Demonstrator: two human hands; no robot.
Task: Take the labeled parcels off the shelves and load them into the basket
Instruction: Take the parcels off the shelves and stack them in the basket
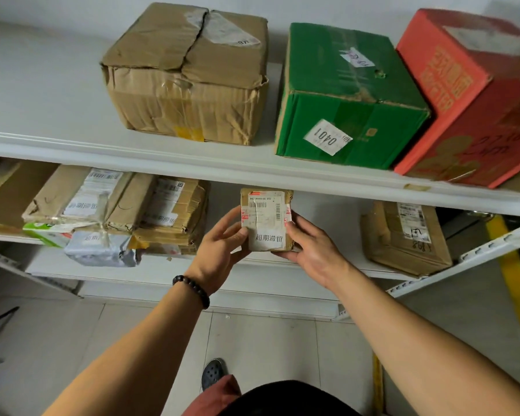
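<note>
Your left hand (219,244) and right hand (309,247) each grip the small labelled brown cardboard parcel (266,219) before the white lower shelf (327,202).

small brown parcel (266,219) | white barcode label plus printed sticker facing out | upright at lower shelf (162,267) front | gripped between left hand (219,250) and right hand (312,253)

A single wide-angle camera worn on the person's head looks forward and down, close to the white shelves (192,159). The forearms come in from the bottom edge toward a parcel (266,220) at mid-frame. The tiled floor (267,340) and a shoe (212,372) fill the lower part.
</note>
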